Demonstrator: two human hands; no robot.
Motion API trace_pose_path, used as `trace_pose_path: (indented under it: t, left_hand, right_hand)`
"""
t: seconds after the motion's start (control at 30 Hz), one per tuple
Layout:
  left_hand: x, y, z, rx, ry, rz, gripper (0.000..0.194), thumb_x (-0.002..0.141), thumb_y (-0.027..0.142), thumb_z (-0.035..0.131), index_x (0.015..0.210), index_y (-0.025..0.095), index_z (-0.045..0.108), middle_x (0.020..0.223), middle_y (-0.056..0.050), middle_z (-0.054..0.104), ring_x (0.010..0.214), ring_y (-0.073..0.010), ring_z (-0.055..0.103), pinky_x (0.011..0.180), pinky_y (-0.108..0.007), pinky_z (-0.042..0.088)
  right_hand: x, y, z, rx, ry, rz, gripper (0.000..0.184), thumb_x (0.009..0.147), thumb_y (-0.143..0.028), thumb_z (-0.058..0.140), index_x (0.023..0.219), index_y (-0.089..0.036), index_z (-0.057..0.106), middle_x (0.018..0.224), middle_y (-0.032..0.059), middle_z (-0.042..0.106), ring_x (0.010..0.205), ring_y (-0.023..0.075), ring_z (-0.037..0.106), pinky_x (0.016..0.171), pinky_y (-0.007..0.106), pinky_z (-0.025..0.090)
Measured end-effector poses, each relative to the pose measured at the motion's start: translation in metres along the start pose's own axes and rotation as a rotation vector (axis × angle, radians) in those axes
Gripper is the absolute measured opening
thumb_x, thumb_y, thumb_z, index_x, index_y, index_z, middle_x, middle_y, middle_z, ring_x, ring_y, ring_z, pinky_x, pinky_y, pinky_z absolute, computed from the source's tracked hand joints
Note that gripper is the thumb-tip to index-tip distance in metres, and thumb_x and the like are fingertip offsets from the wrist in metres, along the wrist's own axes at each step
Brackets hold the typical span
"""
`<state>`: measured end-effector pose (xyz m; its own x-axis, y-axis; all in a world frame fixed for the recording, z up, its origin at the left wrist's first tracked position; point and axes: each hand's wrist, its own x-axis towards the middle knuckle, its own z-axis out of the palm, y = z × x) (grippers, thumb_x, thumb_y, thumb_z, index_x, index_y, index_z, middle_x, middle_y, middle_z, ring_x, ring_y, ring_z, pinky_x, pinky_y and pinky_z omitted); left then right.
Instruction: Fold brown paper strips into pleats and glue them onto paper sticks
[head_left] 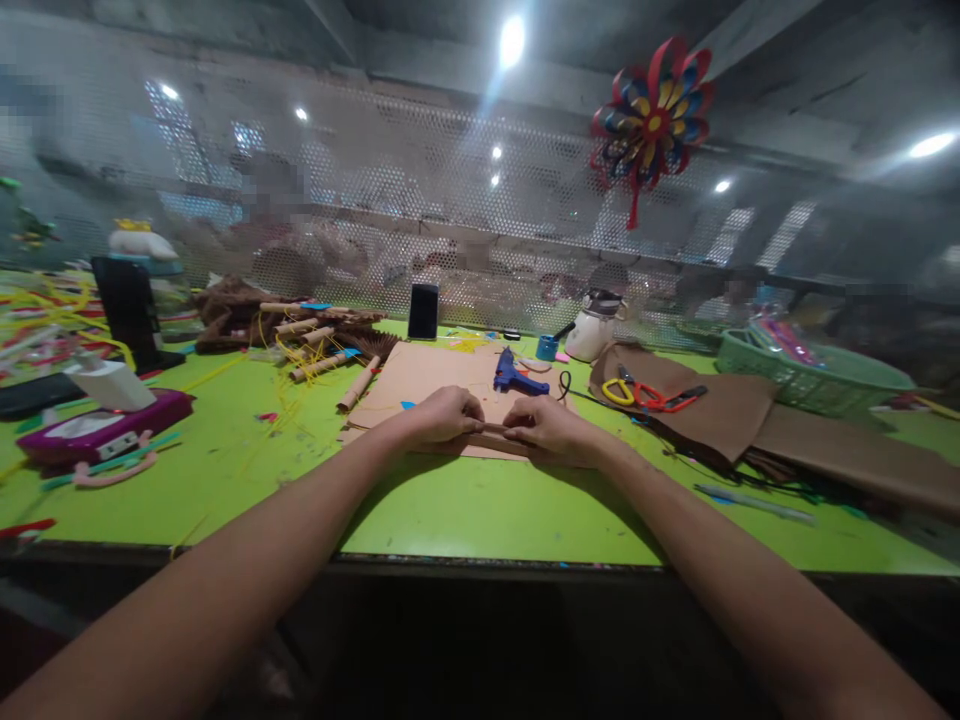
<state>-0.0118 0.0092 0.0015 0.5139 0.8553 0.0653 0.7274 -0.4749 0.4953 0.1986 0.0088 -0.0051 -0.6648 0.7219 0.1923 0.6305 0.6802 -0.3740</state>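
My left hand [448,414] and my right hand [551,428] are close together at the middle of the table. Both have their fingers closed on a narrow brown paper strip [493,431], one at each side of its visible stretch. Whether the strip is folded or rolled cannot be made out. It lies over the near edge of a flat tan cardboard sheet [397,375]. Just beyond my fingers, a blue glue gun [514,375] rests on the sheet. A small blue scrap [408,406] is beside my left wrist.
Rolled brown paper tubes [309,352] lie at the back left. A purple power strip [105,425] is at far left. On the right are scissors [652,398] on brown paper [720,415], a green basket [817,375] and a white jar [591,332]. A phone [424,311] stands behind.
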Motion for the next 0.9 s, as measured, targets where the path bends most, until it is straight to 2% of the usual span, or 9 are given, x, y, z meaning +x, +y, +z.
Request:
trace_pose_path:
  t: [0.23, 0.6, 0.9]
  left_hand:
    - [0.005, 0.002, 0.003, 0.105, 0.009, 0.043, 0.024, 0.071, 0.032, 0.052, 0.081, 0.014, 0.065, 0.075, -0.005, 0.064, 0.066, -0.0154, 0.051, 0.057, -0.024, 0.032]
    - [0.009, 0.001, 0.006, 0.144, -0.006, 0.103, 0.019, 0.071, 0.03, 0.055, 0.081, 0.016, 0.064, 0.071, -0.002, 0.061, 0.064, -0.0131, 0.049, 0.055, -0.022, 0.031]
    - [0.0, 0.01, -0.006, 0.181, -0.046, 0.103, 0.021, 0.065, 0.016, 0.048, 0.078, 0.016, 0.065, 0.07, -0.002, 0.061, 0.062, -0.0129, 0.048, 0.055, -0.023, 0.031]
  right_hand:
    - [0.004, -0.003, 0.006, -0.087, 0.057, -0.051, 0.02, 0.08, -0.029, 0.055, 0.089, -0.016, 0.068, 0.08, 0.0056, 0.065, 0.07, 0.013, 0.054, 0.06, 0.021, 0.036]
    - [0.009, -0.009, 0.007, -0.211, 0.031, -0.049, 0.016, 0.079, -0.028, 0.057, 0.081, -0.014, 0.063, 0.076, 0.0046, 0.062, 0.067, 0.0116, 0.05, 0.056, 0.02, 0.029]
    - [-0.003, -0.004, -0.002, -0.207, -0.022, -0.018, 0.008, 0.077, -0.017, 0.054, 0.08, -0.016, 0.061, 0.077, 0.0028, 0.06, 0.066, 0.0108, 0.048, 0.056, 0.02, 0.029]
